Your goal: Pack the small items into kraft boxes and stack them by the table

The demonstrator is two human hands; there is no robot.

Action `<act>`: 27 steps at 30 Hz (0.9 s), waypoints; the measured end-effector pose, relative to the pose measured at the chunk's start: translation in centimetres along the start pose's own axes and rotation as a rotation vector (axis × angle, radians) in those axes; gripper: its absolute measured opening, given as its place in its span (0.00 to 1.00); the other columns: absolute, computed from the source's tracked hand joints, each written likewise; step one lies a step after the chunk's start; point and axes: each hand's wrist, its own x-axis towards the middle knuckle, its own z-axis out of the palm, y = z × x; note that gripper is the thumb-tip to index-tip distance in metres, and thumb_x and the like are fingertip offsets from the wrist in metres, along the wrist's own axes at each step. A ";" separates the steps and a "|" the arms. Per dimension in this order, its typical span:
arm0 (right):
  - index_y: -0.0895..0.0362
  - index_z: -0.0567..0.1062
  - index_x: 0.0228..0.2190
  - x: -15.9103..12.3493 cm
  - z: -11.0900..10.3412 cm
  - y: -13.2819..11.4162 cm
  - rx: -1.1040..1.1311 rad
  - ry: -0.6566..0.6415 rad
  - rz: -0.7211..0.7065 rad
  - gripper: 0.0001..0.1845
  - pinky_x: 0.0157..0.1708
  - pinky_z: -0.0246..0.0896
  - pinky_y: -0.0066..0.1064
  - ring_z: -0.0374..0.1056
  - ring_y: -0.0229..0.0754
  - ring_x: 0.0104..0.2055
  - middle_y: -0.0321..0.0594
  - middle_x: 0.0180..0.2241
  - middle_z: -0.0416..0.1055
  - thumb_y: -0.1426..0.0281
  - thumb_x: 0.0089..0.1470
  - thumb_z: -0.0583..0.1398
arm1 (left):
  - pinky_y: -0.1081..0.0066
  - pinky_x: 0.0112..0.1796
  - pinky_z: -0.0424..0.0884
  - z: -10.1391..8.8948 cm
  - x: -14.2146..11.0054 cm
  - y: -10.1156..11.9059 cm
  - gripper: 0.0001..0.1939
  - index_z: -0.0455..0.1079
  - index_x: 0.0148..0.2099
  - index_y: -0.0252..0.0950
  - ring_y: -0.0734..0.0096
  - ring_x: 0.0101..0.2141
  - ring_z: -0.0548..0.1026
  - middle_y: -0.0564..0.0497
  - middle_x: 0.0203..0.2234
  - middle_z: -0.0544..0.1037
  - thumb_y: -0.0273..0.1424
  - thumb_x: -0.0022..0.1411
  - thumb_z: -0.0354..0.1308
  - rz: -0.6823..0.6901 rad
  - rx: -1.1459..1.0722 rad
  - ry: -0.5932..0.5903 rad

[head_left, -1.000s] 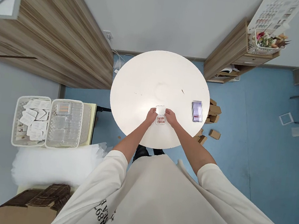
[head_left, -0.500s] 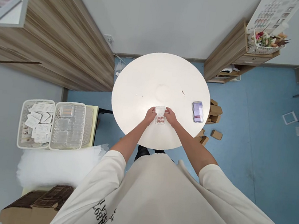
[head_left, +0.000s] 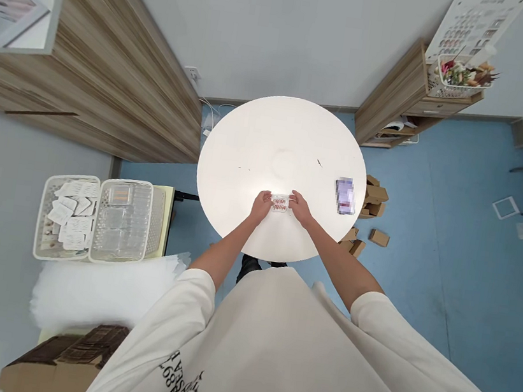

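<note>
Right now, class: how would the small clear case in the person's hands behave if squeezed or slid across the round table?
The clear case looks thin and small, so probably light and slightly flexible. Flat-bottomed, it would likely slide on the smooth white table, not roll.

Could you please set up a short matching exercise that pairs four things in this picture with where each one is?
Things:
1. small clear case
2. purple packet
3. white baskets
4. small cardboard boxes

Places:
A. on the blue floor by the table's right edge
B. on a side surface far left
C. between both hands
D. lying alone on the round table, right side

Pairs: 1-C, 2-D, 3-B, 4-A
</note>
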 end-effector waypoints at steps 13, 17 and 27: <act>0.52 0.55 0.68 -1.9 0.5 3.8 -0.222 -0.030 -0.026 0.43 0.61 0.60 0.43 0.59 0.49 0.65 0.45 0.68 0.56 0.68 0.52 0.56 | 0.59 0.59 0.64 -0.9 -2.3 -2.8 0.29 0.66 0.60 0.38 0.56 0.62 0.67 0.40 0.63 0.67 0.25 0.55 0.58 -0.081 0.109 -0.065; 0.53 0.56 0.68 -2.7 0.4 4.7 -0.470 -0.046 -0.122 0.41 0.66 0.54 0.44 0.54 0.50 0.68 0.45 0.68 0.54 0.68 0.54 0.55 | 0.54 0.61 0.61 -1.4 -3.5 -3.1 0.32 0.64 0.63 0.40 0.52 0.63 0.65 0.42 0.65 0.65 0.26 0.55 0.58 -0.018 0.260 -0.076; 0.53 0.41 0.72 -4.9 1.2 6.1 -1.031 -0.191 -0.203 0.46 0.67 0.43 0.51 0.37 0.54 0.74 0.45 0.74 0.36 0.72 0.57 0.53 | 0.49 0.67 0.41 -1.3 -6.4 -4.9 0.39 0.57 0.69 0.44 0.47 0.71 0.42 0.49 0.73 0.45 0.24 0.56 0.56 0.255 0.764 -0.384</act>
